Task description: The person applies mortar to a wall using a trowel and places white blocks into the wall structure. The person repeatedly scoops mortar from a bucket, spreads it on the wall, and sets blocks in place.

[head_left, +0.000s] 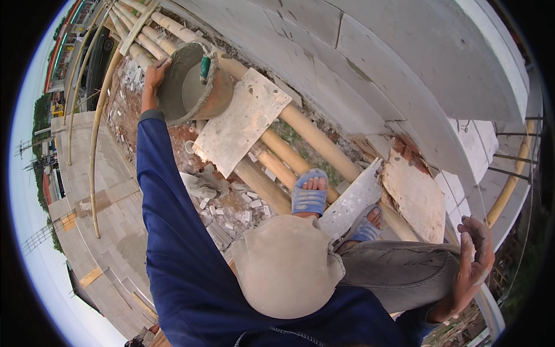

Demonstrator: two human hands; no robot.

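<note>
At the upper left, my left hand [155,80] is closed around the rim of a mortar-crusted bucket [222,95]. Grey mortar residue coats the bucket's inside, and a green-handled tool [204,69] hangs at its rim; the tool's working end cannot be made out. The bucket stands by a mortar-spotted board [245,118] laid across bamboo poles. On the right, my right hand [475,254] is raised near my knee, with dusty fingers partly curled and apart, and nothing in it.
My sandalled feet rest on bamboo poles [315,136] and a grey plank [350,202]. A grey block wall [376,69] runs along the right. Below lie rubble and white fragments [248,205]. A loose board [413,194] leans near the wall. Beige cloth [289,266] covers the lower middle.
</note>
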